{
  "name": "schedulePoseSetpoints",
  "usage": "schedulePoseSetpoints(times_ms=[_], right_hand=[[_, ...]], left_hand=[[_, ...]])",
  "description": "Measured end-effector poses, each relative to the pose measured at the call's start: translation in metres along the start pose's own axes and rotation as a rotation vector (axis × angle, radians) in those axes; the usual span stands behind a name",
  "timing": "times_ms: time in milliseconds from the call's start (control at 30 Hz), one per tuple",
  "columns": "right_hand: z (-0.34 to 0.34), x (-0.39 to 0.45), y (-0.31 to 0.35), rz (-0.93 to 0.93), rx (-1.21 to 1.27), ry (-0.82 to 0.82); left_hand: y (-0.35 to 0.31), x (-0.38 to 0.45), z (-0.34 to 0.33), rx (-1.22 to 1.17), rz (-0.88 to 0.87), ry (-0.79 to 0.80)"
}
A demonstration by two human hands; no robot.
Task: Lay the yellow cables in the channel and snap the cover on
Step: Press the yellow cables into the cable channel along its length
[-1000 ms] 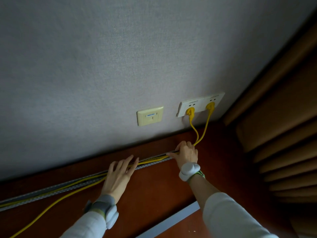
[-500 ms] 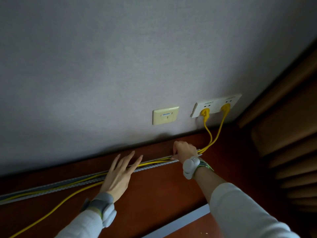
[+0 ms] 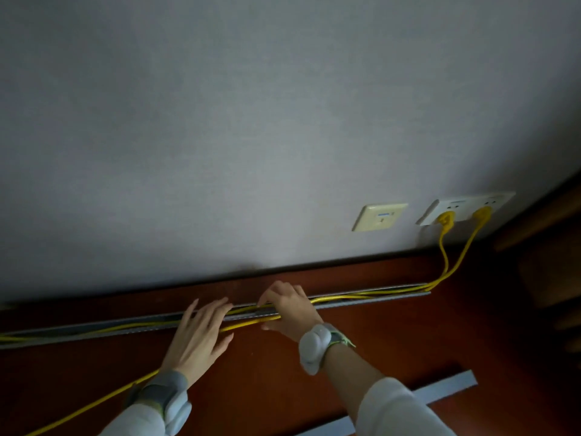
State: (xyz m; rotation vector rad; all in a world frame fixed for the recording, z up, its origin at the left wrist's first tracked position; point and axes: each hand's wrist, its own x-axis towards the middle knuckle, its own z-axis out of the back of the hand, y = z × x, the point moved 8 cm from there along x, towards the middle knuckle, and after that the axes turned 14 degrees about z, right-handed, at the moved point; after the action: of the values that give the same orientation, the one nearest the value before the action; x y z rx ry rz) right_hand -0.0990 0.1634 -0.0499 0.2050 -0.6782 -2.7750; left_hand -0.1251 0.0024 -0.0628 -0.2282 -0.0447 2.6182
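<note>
A long grey channel [image 3: 371, 302] runs along the red-brown baseboard under the grey wall. Two yellow cables [image 3: 374, 294] come down from the white socket plate [image 3: 465, 206] and lie along the channel. One cable [image 3: 94, 401] leaves the channel near my hands and trails down to the lower left. My right hand [image 3: 290, 309] rests on the channel with its fingers curled over the cables. My left hand [image 3: 198, 338] lies flat with fingers spread, over the channel and the loose cable. The grey cover strip [image 3: 440, 390] lies on the floor at the lower right.
A cream wall plate [image 3: 379, 216] sits left of the socket plate. Dark wooden furniture [image 3: 547, 262] stands at the right edge. The baseboard [image 3: 408, 341] below the channel is bare wood.
The view has swung left, so the sockets now sit far right. Both hands have slid left along the channel, and the right stretch of cable now lies inside it.
</note>
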Motion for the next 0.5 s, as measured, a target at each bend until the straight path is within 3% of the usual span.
schedulePoseSetpoints(times_ms=[167,300,500], right_hand=[[-0.024,0.017,0.031,-0.049,-0.05,-0.046],[-0.019,0.014,0.029,-0.134,-0.118,-0.075],[-0.001,0.009,0.023,-0.372,0.14,-0.264]], left_hand=[[0.059,-0.023,-0.005,0.034,0.024,-0.058],[0.063,-0.026,-0.002,0.071,-0.055,-0.092],[0.072,-0.007,0.024,-0.057,-0.103,-0.137]])
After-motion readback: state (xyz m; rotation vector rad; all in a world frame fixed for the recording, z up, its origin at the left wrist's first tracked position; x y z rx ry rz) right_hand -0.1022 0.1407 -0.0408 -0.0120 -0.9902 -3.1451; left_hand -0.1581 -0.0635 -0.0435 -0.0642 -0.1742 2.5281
